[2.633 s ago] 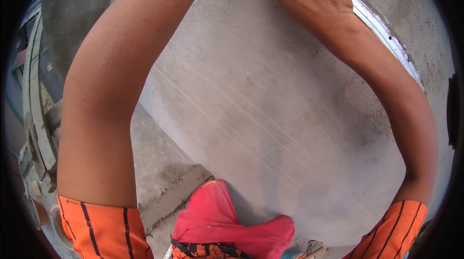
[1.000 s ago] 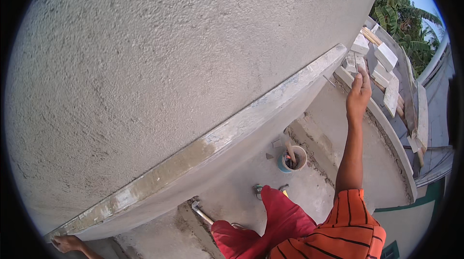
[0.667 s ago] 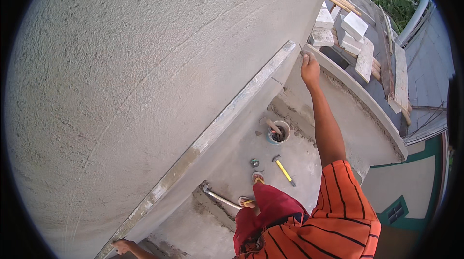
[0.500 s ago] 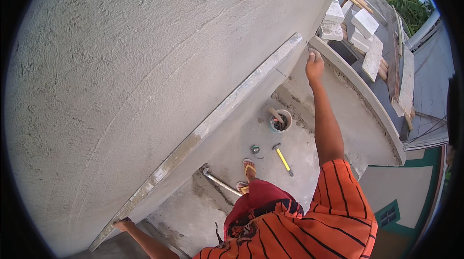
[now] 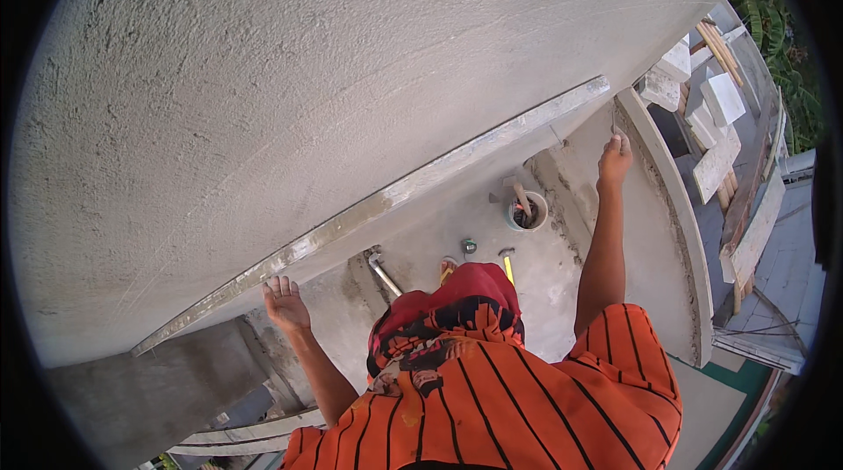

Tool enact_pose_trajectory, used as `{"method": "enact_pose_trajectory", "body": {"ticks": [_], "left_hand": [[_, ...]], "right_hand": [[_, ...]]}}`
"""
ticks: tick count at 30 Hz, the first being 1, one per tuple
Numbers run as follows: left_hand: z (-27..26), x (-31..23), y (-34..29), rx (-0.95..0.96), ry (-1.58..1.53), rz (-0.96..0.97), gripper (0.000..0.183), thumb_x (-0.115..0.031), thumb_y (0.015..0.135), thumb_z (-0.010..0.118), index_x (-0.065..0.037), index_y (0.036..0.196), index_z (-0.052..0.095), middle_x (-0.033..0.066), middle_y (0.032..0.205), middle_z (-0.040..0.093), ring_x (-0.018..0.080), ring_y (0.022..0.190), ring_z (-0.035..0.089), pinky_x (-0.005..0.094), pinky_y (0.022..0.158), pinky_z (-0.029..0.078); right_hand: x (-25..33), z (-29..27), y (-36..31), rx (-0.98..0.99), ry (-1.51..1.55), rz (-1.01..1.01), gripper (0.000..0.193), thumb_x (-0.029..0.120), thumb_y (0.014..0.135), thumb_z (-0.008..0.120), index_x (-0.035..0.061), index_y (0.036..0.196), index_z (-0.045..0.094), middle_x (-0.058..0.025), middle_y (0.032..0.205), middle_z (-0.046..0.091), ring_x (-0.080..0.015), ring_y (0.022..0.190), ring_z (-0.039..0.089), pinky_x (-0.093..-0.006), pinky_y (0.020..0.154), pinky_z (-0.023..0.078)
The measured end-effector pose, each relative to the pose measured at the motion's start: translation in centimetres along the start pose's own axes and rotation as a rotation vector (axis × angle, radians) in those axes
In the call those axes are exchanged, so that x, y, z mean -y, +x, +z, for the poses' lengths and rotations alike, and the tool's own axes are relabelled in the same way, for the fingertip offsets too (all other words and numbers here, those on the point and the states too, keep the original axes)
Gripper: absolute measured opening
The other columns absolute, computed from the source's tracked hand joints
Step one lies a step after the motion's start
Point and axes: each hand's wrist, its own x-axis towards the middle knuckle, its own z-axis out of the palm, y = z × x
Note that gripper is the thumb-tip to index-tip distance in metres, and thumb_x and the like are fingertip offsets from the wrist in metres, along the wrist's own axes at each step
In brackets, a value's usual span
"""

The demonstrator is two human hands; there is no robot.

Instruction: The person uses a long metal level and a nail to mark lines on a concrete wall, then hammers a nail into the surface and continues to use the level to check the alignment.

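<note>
A long, pale, plaster-smeared straightedge (image 5: 383,200) lies slantwise along the foot of the grey plastered wall (image 5: 263,93). My left hand (image 5: 286,305) is beside the bar's lower edge, fingers stretched out and apart. Whether the fingertips touch the bar I cannot tell. Out to the right, beyond the bar's far end, my right hand (image 5: 615,158) is closed on a thin, pointed metal piece (image 5: 614,116); its kind is too small to make out.
On the concrete floor stand a bucket (image 5: 537,217) holding tools, a tape measure (image 5: 469,246) and a yellow-handled hammer (image 5: 507,266). A white pipe (image 5: 383,273) sticks out near my feet. A low curved ledge (image 5: 672,185) runs at right, with white blocks (image 5: 722,100) beyond it.
My left hand has let go of the straightedge and moved up and right, its fingers now spread. My right hand stays closed on the thin piece. The view has shifted.
</note>
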Motion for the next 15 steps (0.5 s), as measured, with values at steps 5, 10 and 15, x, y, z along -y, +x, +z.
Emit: {"method": "enact_pose_trajectory", "body": {"ticks": [5, 10, 15], "left_hand": [[3.8, 1.0, -1.6, 0.126, 0.054, 0.023, 0.026, -0.019, 0.091, 0.061, -0.010, 0.109, 0.043, 0.0066, 0.100, 0.058, 0.0202, 0.094, 0.060, 0.0362, 0.085, 0.048], [3.7, 2.3, -0.3, 0.069, 0.091, 0.111, 0.022, -0.017, 0.092, 0.061, -0.010, 0.101, 0.043, 0.0031, 0.092, 0.058, 0.0189, 0.089, 0.061, 0.0339, 0.081, 0.050], [3.4, 2.5, -0.4, 0.066, 0.124, 0.127, 0.020, -0.020, 0.092, 0.061, -0.009, 0.098, 0.045, 0.0016, 0.090, 0.056, 0.0184, 0.087, 0.060, 0.0334, 0.082, 0.050]], "right_hand": [[-0.6, 0.6, 0.8, 0.041, 0.014, -0.027, 0.025, 0.020, 0.097, 0.045, 0.0070, 0.115, 0.058, 0.0069, 0.065, 0.042, -0.0022, 0.049, 0.035, -0.0195, 0.041, 0.027], [-2.2, 0.7, 2.7, -0.039, -0.099, -0.165, 0.027, 0.020, 0.097, 0.046, 0.0044, 0.114, 0.058, 0.0073, 0.067, 0.041, -0.0025, 0.054, 0.036, -0.0200, 0.048, 0.030], [-2.6, 1.6, 3.2, -0.065, -0.251, -0.257, 0.027, 0.020, 0.097, 0.046, 0.0015, 0.113, 0.059, 0.0060, 0.068, 0.043, -0.0043, 0.059, 0.040, -0.0214, 0.054, 0.034]]}}
